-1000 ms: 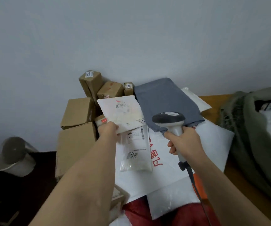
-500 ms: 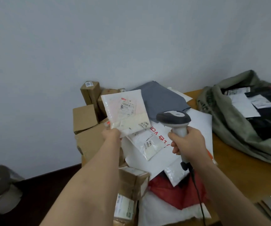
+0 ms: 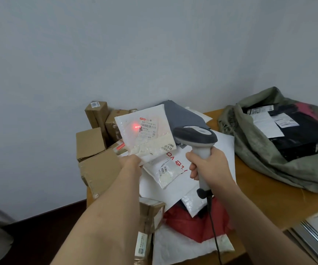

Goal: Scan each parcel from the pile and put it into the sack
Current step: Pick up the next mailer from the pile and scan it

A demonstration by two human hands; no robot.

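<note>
Left hand (image 3: 130, 161) pinches flat white plastic mailer (image 3: 144, 133) upright; right hand (image 3: 209, 165) beside it grips grey handheld barcode scanner (image 3: 196, 136), red dot on label.

Bare table (image 3: 265, 190) lies open between the heap of mailer bags (image 3: 173, 186) and the sack (image 3: 265, 150), giving a passage toward the sack's mouth, which gapes wide with parcels (image 3: 297, 129) inside. To the left, stacked cardboard boxes (image 3: 97, 150) block the way against the wall (image 3: 154, 50). The scanner (image 3: 196, 136) and its hanging cable (image 3: 214, 232) cross the space above the heap.
</note>
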